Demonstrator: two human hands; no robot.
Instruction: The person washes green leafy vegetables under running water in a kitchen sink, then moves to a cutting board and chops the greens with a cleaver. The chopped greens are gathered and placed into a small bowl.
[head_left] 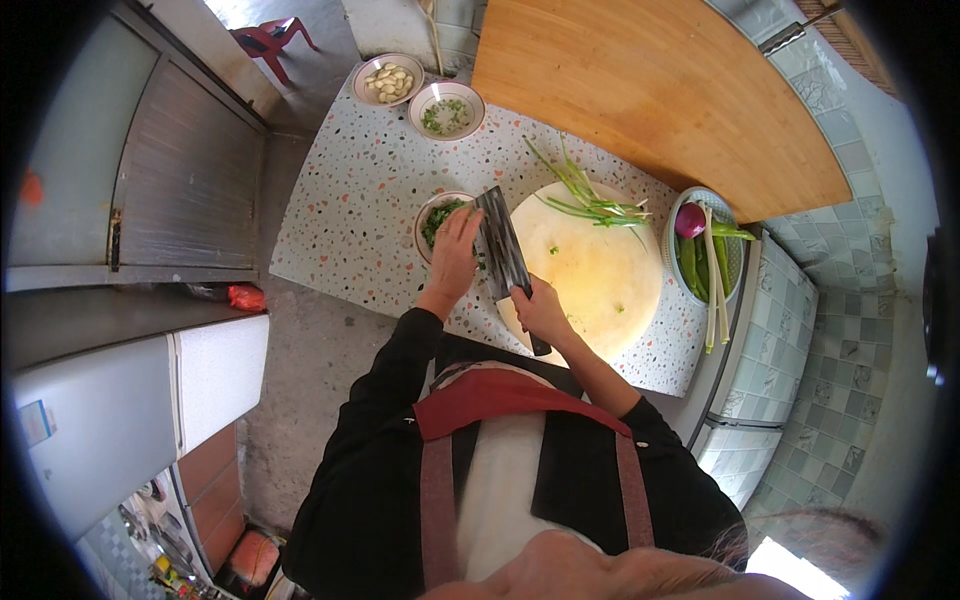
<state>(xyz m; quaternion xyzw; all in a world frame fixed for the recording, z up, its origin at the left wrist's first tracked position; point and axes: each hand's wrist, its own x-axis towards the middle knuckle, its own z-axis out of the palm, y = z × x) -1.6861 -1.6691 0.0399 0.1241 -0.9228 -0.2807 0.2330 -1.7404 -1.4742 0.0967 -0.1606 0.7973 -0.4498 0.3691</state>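
Note:
My right hand [543, 312] is wrapped round the dark handle of a cleaver [502, 245]. Its wide blade slants up and left over the left edge of a round chopping board [590, 285], beside a bowl [419, 236] of chopped greens [440, 215]. My left hand [456, 252] reaches over that bowl with its fingers stretched out. Its fingertips are by the blade's left side; whether they touch the metal I cannot tell. Spring onions [590, 205] lie across the far part of the board, and a few green bits are scattered on its pale surface.
At the far left of the speckled table [340, 200] stand a bowl of garlic cloves [389, 82] and a bowl of chopped pale-green pieces [446, 117]. A basket [735, 225] at the right holds a purple onion [690, 220] and green peppers [700, 265]. A wooden panel [650, 90] leans behind.

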